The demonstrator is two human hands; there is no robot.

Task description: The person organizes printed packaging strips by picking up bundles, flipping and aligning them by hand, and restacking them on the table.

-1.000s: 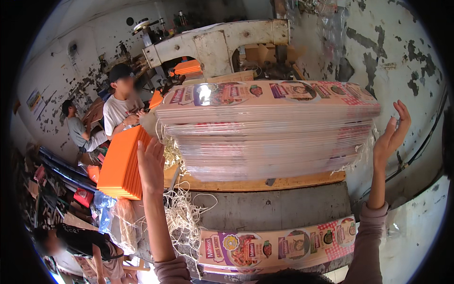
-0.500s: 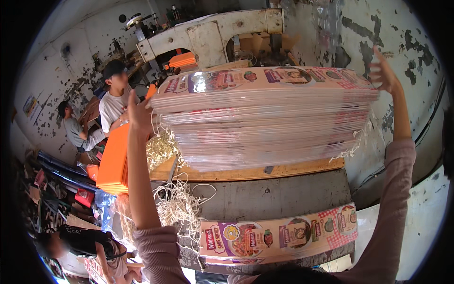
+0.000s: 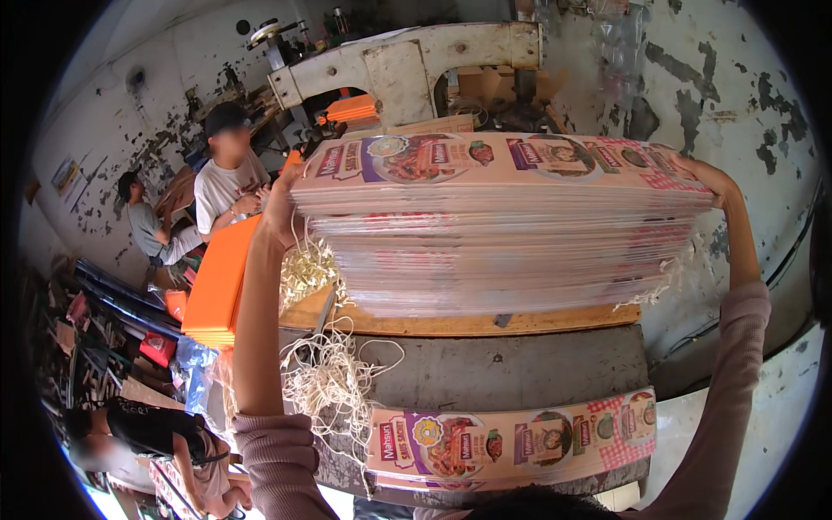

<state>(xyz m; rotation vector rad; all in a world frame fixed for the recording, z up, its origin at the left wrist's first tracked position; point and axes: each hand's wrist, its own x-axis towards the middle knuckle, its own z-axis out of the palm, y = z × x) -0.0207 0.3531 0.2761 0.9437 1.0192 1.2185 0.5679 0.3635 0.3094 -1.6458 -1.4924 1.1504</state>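
A tall stack of printed cardboard sheets [image 3: 503, 251], with pictures of food on the top sheet, stands in front of me. My left hand [image 3: 281, 212] presses against the upper left end of this stack, its fingers bent round the edge. At the opposite end, my right hand [image 3: 709, 178] has its fingers over the top corner of the upper sheets; the thumb is hidden. Closer to me lies a lower pile of the same sheets [image 3: 511, 440], touched by neither hand. Loose white strings [image 3: 329, 381] lie in a tangle left of that pile.
A grey worktable [image 3: 503, 364] with a wooden plank [image 3: 416, 325] bears the stacks. Orange sheets [image 3: 221, 282] are piled at the left. Behind stands a heavy pale machine frame [image 3: 399, 78]. Co-workers sit at left, one in a white shirt [image 3: 227, 186], another in black [image 3: 156, 433].
Both hands have come down and in onto the ends of the tall stack; the right one was raised with fingers spread. My view has shifted slightly.
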